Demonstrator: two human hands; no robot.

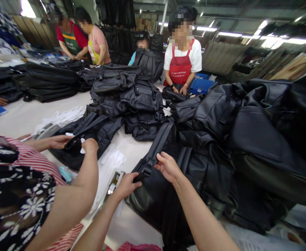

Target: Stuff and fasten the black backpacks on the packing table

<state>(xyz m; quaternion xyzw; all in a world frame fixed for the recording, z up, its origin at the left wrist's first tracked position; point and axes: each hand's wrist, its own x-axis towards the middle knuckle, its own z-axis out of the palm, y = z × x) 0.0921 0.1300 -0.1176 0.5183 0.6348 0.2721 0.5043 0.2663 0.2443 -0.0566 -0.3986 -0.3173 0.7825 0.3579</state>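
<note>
A black backpack (pixel 150 202) lies on the pale table in front of me, and its padded shoulder strap (pixel 160 141) runs up and away from its buckle (pixel 147 170). My left hand (pixel 128 184) pinches the lower strap end just left of the buckle. Thumb and fingers of my right hand (pixel 167 166) are closed on the edge of the strap, a little above and right of the buckle. A second strap (pixel 185 160) lies on the bag beside my right hand.
At the left, a co-worker's arm (pixel 86 181) reaches into another black bag (pixel 104 130). Bags are heaped at the right (pixel 262 139) and centre back (pixel 142 97). White tags (pixel 113 157) and a metal-edged device (pixel 113 183) lie left of my bag. Several people stand beyond.
</note>
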